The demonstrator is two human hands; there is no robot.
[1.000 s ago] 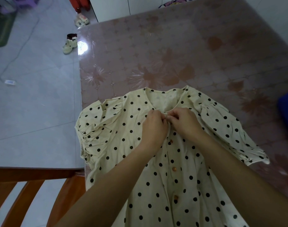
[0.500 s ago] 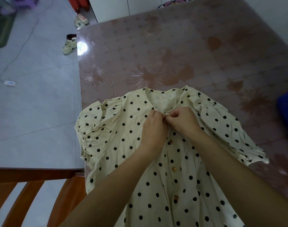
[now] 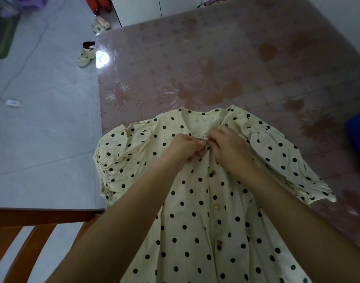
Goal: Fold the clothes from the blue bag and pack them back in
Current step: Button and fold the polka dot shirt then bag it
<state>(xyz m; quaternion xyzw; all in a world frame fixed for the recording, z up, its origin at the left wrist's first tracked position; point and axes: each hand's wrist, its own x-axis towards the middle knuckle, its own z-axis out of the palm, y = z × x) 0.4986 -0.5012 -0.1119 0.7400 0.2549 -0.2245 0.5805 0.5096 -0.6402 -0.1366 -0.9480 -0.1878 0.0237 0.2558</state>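
So here's where we're at with the cream polka-dot dress (image 3: 195,221): it's lying face up on the table (image 3: 216,58), with the neckline (image 3: 201,114) pointing away from us and the skirt end running back toward our body and out of frame at the bottom. That puts its long axis pretty much straight front-to-back, dead centre between our arms. Both hands meet at the top of the button row, just under the neckline. The left hand (image 3: 185,148) and the right hand (image 3: 230,150) each have their fingers curled in and are pinching the front edge of the fabric, knuckles nearly touching. Looks to us like we're fiddling with the top button (the fingers cover it, so no idea if it's done up). The lower buttons (image 3: 217,206) run down the middle toward us. The sleeve on our left (image 3: 122,160) is spread out and pokes over the table's left edge, while the sleeve on our right (image 3: 287,160) lies flat on the tabletop. Folding hasn't started as far as we can judge, so it's early days. What matters next is the blue bag (image 3: 359,144) (only a blue sliver at the right edge, so we're guessing that's it). It sits well off to the right of the dress, nearer the right hand, so that's the side the folded dress will head. Each sleeve is closest to its own-side hand for folding in toward the button line.
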